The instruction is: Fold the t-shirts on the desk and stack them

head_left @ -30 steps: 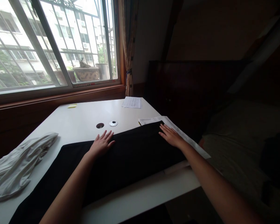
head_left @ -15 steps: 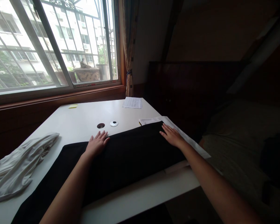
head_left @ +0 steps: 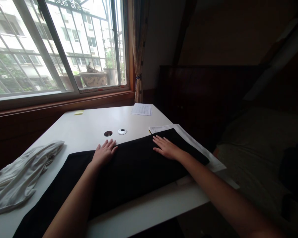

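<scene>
A black folded garment, which looks like a pair of trousers, lies flat across the white table. My left hand rests on its far edge, palm down with fingers spread. Farther right, my right hand lies flat on the black cloth, fingers stretched out and holding nothing. Under the garment's right end a white cloth sticks out along the table's right side.
A crumpled pale grey garment lies on the left of the white table. Beyond my hands are a round cable hole, its round cover, printed papers and a yellow note. A barred window rises behind.
My right hand has slid left along the black garment, away from its right end, which now shows. My left hand has stayed in place on the cloth.
</scene>
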`<action>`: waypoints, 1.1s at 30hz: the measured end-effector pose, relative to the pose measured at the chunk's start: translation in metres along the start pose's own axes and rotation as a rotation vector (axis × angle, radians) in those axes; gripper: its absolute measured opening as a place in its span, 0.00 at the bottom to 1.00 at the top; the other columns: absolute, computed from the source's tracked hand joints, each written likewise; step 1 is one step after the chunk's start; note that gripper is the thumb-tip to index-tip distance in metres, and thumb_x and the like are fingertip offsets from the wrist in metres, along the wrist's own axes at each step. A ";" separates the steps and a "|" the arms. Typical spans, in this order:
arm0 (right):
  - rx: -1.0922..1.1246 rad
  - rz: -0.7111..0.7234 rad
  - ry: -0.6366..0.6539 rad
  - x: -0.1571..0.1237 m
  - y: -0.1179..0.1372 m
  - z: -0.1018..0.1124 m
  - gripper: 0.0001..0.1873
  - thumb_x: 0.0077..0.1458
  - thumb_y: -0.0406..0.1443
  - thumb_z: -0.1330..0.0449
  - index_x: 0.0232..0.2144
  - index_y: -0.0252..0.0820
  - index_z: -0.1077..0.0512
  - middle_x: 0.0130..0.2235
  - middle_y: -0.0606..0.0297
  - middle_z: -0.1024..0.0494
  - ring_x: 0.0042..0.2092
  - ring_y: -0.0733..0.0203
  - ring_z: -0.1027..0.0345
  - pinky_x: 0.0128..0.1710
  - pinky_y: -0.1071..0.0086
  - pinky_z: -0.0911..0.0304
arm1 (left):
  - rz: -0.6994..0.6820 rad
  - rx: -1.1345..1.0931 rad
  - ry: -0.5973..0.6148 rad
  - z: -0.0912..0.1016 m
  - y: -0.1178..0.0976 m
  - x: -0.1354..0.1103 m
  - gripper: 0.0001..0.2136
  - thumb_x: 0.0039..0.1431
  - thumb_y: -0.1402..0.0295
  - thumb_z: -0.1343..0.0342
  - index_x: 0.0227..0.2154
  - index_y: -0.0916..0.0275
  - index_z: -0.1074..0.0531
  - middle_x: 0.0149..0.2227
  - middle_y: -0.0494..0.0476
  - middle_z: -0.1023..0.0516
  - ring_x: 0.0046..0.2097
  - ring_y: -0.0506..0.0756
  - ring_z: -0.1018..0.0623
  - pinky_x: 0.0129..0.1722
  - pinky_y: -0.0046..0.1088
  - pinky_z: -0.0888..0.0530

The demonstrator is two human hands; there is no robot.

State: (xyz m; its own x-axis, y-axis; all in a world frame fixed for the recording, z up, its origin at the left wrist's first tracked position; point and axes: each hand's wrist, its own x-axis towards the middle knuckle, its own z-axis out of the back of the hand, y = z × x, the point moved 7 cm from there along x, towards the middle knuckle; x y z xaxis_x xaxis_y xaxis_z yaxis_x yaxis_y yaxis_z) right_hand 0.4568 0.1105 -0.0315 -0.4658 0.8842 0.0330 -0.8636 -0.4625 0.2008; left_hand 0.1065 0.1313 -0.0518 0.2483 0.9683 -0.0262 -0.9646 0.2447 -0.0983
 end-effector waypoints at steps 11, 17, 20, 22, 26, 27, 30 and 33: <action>-0.019 -0.288 -0.001 0.006 -0.109 0.011 0.41 0.66 0.58 0.60 0.73 0.44 0.51 0.75 0.64 0.55 0.74 0.51 0.64 0.73 0.53 0.64 | 0.049 -0.038 -0.014 0.002 0.002 0.000 0.28 0.74 0.50 0.68 0.71 0.50 0.46 0.74 0.50 0.52 0.74 0.63 0.52 0.70 0.53 0.49; -0.049 -0.329 -0.095 0.003 -0.118 0.005 0.39 0.67 0.56 0.61 0.72 0.45 0.48 0.74 0.65 0.51 0.74 0.53 0.62 0.73 0.52 0.62 | 0.125 -0.047 -0.049 0.009 0.009 -0.002 0.25 0.75 0.53 0.66 0.69 0.49 0.42 0.74 0.51 0.49 0.74 0.64 0.50 0.69 0.53 0.47; -0.055 -0.329 -0.142 0.002 -0.120 0.004 0.38 0.68 0.55 0.60 0.71 0.43 0.45 0.73 0.62 0.48 0.74 0.52 0.59 0.72 0.51 0.59 | 0.133 -0.059 -0.061 0.010 0.011 -0.003 0.25 0.75 0.53 0.66 0.69 0.49 0.41 0.74 0.51 0.48 0.74 0.64 0.49 0.69 0.53 0.47; -0.054 -0.325 -0.179 0.002 -0.121 0.005 0.37 0.68 0.53 0.59 0.71 0.42 0.43 0.72 0.61 0.46 0.73 0.52 0.57 0.72 0.52 0.57 | 0.137 -0.062 -0.075 0.010 0.011 -0.003 0.25 0.75 0.53 0.66 0.69 0.48 0.41 0.73 0.51 0.47 0.74 0.63 0.48 0.69 0.53 0.46; -0.038 -0.315 -0.269 0.001 -0.125 0.007 0.34 0.68 0.50 0.57 0.67 0.38 0.37 0.70 0.58 0.39 0.72 0.53 0.53 0.73 0.57 0.57 | 0.145 -0.061 -0.097 0.008 0.013 -0.002 0.24 0.75 0.55 0.66 0.68 0.50 0.40 0.73 0.52 0.45 0.73 0.63 0.46 0.69 0.52 0.45; -0.031 -0.315 -0.293 0.001 -0.126 0.008 0.33 0.68 0.49 0.57 0.67 0.37 0.35 0.69 0.58 0.38 0.72 0.53 0.52 0.73 0.58 0.57 | 0.148 -0.061 -0.102 0.008 0.013 -0.002 0.24 0.75 0.55 0.66 0.68 0.50 0.40 0.73 0.52 0.44 0.73 0.63 0.46 0.68 0.52 0.44; -0.006 -0.319 -0.343 -0.001 -0.130 0.009 0.32 0.68 0.47 0.56 0.65 0.38 0.33 0.68 0.59 0.35 0.72 0.54 0.50 0.73 0.57 0.55 | 0.140 -0.035 -0.147 0.013 0.009 -0.003 0.25 0.75 0.57 0.65 0.69 0.53 0.42 0.73 0.55 0.44 0.73 0.64 0.45 0.68 0.52 0.43; 0.028 -0.314 -0.365 -0.001 -0.131 0.009 0.30 0.67 0.45 0.55 0.64 0.39 0.32 0.67 0.59 0.34 0.71 0.52 0.49 0.72 0.54 0.54 | 0.040 0.030 -0.226 0.024 -0.010 -0.005 0.25 0.74 0.59 0.63 0.70 0.56 0.42 0.73 0.57 0.46 0.74 0.65 0.49 0.69 0.55 0.47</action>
State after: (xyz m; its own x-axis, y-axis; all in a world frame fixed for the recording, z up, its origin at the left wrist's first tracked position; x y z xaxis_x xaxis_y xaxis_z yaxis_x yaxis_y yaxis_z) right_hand 0.5726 0.1709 -0.0495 -0.0811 0.9483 0.3068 -0.9440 -0.1719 0.2817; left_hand 0.1127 0.1248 -0.0270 0.1866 0.9629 0.1948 -0.9764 0.2038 -0.0722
